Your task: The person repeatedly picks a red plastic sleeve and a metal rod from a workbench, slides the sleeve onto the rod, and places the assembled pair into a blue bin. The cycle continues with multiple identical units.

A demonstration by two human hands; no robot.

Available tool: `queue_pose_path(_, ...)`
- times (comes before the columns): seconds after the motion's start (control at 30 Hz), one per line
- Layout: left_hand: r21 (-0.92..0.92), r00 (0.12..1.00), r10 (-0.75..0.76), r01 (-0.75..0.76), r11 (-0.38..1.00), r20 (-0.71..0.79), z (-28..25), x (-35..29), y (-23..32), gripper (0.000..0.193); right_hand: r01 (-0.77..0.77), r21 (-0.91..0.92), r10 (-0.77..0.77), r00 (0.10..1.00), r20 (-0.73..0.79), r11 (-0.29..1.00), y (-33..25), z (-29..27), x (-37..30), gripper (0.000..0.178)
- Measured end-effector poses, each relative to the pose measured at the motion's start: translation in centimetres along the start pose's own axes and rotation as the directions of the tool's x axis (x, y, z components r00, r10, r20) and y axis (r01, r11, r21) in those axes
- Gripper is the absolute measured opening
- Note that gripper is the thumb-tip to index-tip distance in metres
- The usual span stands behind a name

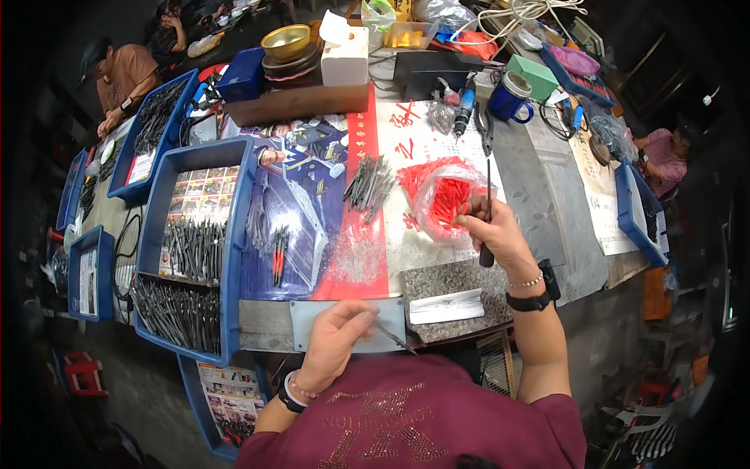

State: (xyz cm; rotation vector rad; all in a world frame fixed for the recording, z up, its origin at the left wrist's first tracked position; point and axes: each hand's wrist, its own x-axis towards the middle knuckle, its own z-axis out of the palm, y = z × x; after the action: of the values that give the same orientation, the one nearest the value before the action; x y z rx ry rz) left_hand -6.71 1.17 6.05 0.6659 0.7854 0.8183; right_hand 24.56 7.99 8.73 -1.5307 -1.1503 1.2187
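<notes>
My left hand [334,342] is closed near the table's front edge, pinching a thin dark metal rod [396,337] that slants down to the right. In my right hand [504,238] is a screwdriver-like tool with a black handle [487,255], its slim shaft pointing away from me. That hand's thumb and forefinger reach the side of a clear plastic bag [426,205] filled with small red pieces [451,197]. Whether they also pinch a red piece is hard to see. Left of the bag lies a loose pile of dark rods [370,184]. Several red-and-black sticks [279,256] lie farther left.
A blue tray [241,227] of dark rods stands at left, with more blue trays beyond. A granite slab [461,275] carries folded white paper [446,306]. Behind the bag are a power driver [466,108], pliers [484,129] and a blue mug [509,98]. Other people sit at both sides.
</notes>
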Motion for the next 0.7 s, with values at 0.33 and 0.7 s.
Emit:
queue_pose_path(0.33, 0.202, 0.996, -0.004, -0.015, 0.979, 0.093, 2.5, 1.0, 0.5, 0.021, 0.021, 0.086, -0.04, 0.975, 0.217, 0.996, -0.8, 5.5, -8.6, 0.03)
queue_pose_path(0.7, 0.329, 0.997, 0.006, -0.032, 0.944, 0.079, 3.5, 0.9, 0.0, 0.015, 0.11, 0.012, -0.109, 0.958, 0.264, 0.994, 0.6, 7.8, -11.0, 0.033)
